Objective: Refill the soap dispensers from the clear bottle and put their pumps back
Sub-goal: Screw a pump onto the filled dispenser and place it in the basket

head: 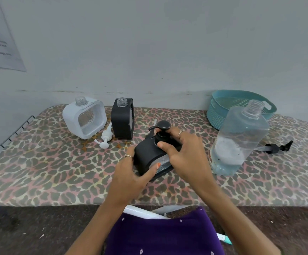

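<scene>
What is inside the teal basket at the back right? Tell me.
The teal basket shows only its perforated inner wall and part of its floor, with nothing visible there. The clear bottle in front covers its right half, so that part cannot be checked.

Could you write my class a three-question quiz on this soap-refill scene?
1. True or false: the white dispenser has its pump fitted.
2. What lies on the table between the white dispenser and the upright black dispenser? A) white pump B) spoon C) cloth
3. What do the right hand's fingers grip?

Key:
1. False; its neck is open.
2. A, the white pump.
3. The black pump on the black dispenser that the left hand holds.
</scene>
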A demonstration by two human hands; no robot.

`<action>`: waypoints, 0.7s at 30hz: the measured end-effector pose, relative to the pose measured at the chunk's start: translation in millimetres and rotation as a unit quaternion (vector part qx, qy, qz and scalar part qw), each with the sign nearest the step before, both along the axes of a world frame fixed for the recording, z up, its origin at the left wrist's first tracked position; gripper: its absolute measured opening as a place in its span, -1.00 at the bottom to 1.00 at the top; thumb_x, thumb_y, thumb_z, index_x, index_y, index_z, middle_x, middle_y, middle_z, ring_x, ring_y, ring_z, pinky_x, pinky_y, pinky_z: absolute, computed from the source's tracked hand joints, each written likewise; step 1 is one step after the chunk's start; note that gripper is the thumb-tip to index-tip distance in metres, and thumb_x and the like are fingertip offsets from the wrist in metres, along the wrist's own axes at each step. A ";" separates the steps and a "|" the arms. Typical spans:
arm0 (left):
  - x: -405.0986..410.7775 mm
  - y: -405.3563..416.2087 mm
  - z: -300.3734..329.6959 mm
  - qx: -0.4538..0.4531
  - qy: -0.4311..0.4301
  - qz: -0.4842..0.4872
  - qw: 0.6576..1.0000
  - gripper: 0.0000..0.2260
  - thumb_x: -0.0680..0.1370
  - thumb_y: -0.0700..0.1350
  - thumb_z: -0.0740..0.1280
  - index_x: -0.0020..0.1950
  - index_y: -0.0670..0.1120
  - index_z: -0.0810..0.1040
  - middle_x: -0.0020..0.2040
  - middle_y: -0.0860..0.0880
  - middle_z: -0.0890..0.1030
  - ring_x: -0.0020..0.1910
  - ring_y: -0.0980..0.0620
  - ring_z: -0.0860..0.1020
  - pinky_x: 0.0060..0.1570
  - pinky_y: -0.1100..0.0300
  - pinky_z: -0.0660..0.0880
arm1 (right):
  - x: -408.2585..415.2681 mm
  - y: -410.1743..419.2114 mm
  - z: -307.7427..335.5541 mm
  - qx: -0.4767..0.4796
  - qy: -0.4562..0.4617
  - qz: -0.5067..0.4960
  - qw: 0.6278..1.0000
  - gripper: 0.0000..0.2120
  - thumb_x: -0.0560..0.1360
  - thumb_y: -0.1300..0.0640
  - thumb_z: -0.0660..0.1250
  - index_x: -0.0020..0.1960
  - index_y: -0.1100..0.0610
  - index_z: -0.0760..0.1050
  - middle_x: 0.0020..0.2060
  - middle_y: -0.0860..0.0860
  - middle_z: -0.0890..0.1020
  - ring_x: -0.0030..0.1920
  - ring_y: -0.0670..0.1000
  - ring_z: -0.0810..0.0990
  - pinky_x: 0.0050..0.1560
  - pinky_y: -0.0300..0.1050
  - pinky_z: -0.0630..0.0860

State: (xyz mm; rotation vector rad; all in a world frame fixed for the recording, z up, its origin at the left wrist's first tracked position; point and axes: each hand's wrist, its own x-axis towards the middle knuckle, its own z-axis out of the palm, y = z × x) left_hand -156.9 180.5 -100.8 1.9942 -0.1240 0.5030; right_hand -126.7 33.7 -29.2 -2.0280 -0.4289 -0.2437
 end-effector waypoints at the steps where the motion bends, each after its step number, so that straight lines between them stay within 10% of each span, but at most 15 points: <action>1: -0.2 -0.3 0.2 0.003 -0.002 0.001 1.000 -0.58 0.40 -0.10 0.52 0.04 0.20 0.35 -0.10 0.15 0.56 -0.09 0.28 0.57 -0.20 0.46 0.49 | -2.2 2.2 -0.9 -0.002 -0.007 -0.016 1.000 -0.73 0.49 0.23 0.38 0.16 0.03 0.60 -0.07 -0.12 0.69 -0.01 -0.19 0.61 0.04 -0.31 0.52; 5: 0.1 -0.9 -0.4 0.016 -0.009 0.006 1.000 -0.58 0.39 -0.06 0.54 0.01 0.20 0.34 -0.14 0.14 0.56 -0.12 0.20 0.57 -0.24 0.40 0.51 | -7.9 8.4 -5.0 -0.026 -0.028 -0.061 0.997 -0.81 0.49 0.22 0.38 0.10 0.10 0.61 -0.12 0.00 0.69 -0.06 -0.02 0.63 0.04 -0.09 0.55; 8: 0.2 -0.5 -1.2 0.015 -0.011 0.010 1.000 -0.61 0.39 -0.02 0.52 0.03 0.21 0.34 -0.13 0.13 0.57 -0.12 0.18 0.57 -0.23 0.38 0.51 | -7.8 9.2 -2.9 -0.034 -0.043 -0.061 0.997 -0.86 0.49 0.24 0.38 0.05 0.14 0.60 -0.14 0.05 0.67 -0.08 0.00 0.59 0.28 -0.40 0.31; 13: -2.4 0.1 1.5 -0.036 0.020 -0.010 0.999 -0.61 0.42 -0.13 0.50 0.08 0.17 0.40 -0.03 0.12 0.59 -0.04 0.25 0.59 -0.13 0.39 0.52 | 6.5 -6.5 13.0 -0.061 0.023 0.046 0.997 -0.69 0.48 0.13 0.42 0.22 0.02 0.54 -0.04 -0.14 0.55 -0.06 -0.36 0.46 -0.05 -0.61 0.29; 17: -3.3 1.9 3.5 -0.064 0.043 -0.027 0.997 -0.59 0.43 -0.14 0.49 0.12 0.20 0.41 0.03 0.17 0.58 0.02 0.28 0.56 -0.06 0.41 0.49 | 27.9 -28.8 19.5 -0.168 0.118 0.167 0.964 -0.29 0.40 -0.03 0.48 0.46 -0.08 0.25 0.34 -0.15 0.42 0.31 -0.20 0.35 0.38 -0.23 0.26; 21: -2.9 1.2 4.5 -0.069 0.063 -0.035 0.995 -0.60 0.43 -0.11 0.47 0.12 0.21 0.39 0.06 0.21 0.56 0.05 0.34 0.54 -0.04 0.44 0.48 | 37.5 -34.1 24.0 -0.268 0.102 0.171 0.942 -0.35 0.43 0.07 0.48 0.44 -0.04 0.30 0.38 -0.07 0.41 0.37 -0.07 0.36 0.40 -0.04 0.30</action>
